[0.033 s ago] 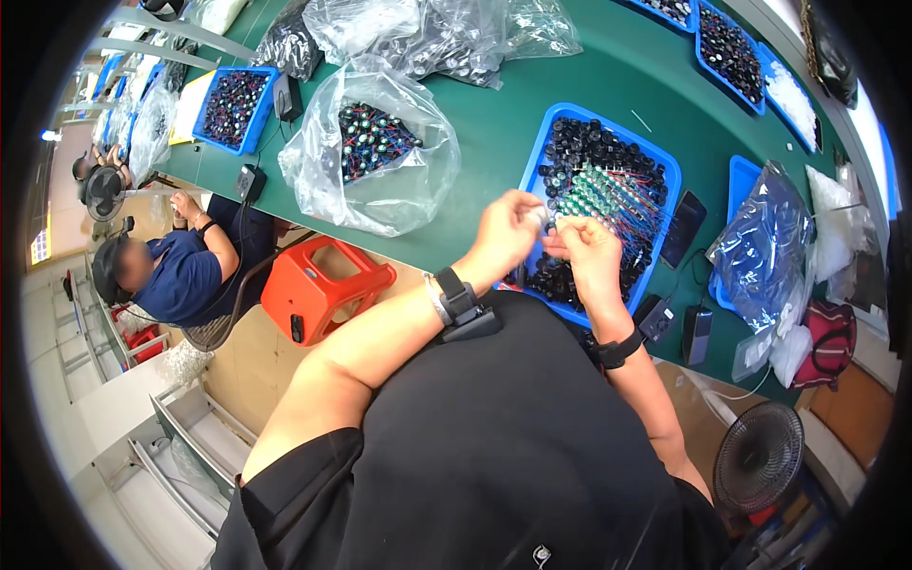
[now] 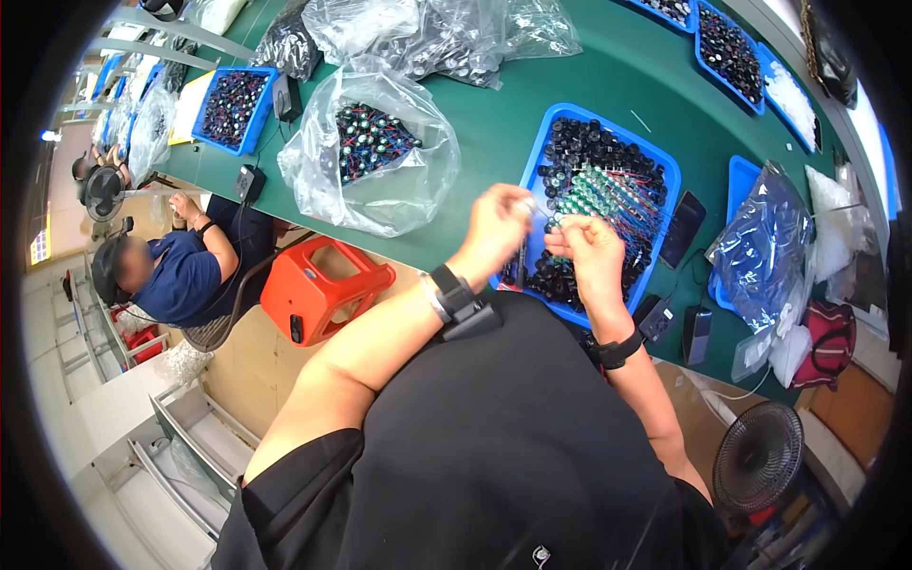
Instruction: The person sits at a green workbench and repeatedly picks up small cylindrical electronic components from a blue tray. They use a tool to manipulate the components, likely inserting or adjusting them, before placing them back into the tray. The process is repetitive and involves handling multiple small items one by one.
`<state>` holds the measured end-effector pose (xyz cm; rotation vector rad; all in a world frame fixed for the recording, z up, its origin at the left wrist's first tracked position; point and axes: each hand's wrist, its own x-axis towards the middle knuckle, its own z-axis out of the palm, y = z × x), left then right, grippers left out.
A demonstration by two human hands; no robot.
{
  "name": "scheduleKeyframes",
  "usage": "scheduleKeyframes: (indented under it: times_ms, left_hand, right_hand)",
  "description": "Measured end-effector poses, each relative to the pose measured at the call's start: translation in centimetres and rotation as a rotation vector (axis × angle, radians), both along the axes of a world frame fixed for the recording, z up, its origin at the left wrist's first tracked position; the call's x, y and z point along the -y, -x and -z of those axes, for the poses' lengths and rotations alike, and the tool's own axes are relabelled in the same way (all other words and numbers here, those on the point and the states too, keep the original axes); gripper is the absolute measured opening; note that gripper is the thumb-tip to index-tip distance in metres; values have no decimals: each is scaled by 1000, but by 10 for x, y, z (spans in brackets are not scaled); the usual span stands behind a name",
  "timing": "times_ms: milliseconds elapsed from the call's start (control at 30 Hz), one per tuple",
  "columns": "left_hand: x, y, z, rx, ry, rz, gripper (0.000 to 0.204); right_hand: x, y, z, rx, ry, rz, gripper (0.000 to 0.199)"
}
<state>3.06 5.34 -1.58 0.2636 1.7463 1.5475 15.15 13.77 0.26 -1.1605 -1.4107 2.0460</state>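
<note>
Over the near left part of a blue tray (image 2: 673, 199), my two hands work close together. My left hand (image 2: 492, 228) is closed in a pinch at the tray's left rim, with a small pale thing at its fingertips, too small to name. To its right, my right hand (image 2: 591, 252) pinches with thumb and forefinger; what it holds is too small to make out. Inside the tray lie many round black caps (image 2: 576, 142) and a row of small green round parts with red and blue wires (image 2: 598, 193), just beyond my right fingers.
An open clear bag (image 2: 432, 180) of wired parts lies left of the tray. A phone (image 2: 683, 230) and a bagged blue tray (image 2: 746, 176) are to the right. More trays and bags line the green table. A red stool (image 2: 318, 290) and a seated person (image 2: 180, 271) are at left.
My left hand has shifted a little left, widening the gap to my right hand. The right hand has hardly moved.
</note>
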Motion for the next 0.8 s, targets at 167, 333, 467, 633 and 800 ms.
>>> scheduleKeyframes:
  times_ms: [167, 333, 467, 633, 800]
  left_hand:
    - [49, 90, 12, -37, -85, -289, 21]
    - [98, 161, 21, -75, -67, -384, 24]
    - [116, 181, 36, -328, 39, -477, 21]
    - [129, 208, 37, -538, 372, -435, 28]
    - [90, 178, 40, -1405, 354, -165, 40]
  right_hand:
    - [-30, -34, 9, -76, 119, 140, 15]
    - [-41, -66, 30, 31, 182, 44, 14]
    - [-36, -84, 51, 84, 194, -76, 14]
    - [-23, -91, 56, 141, 109, -156, 22]
    - [-16, -88, 55, 178, 60, -177, 21]
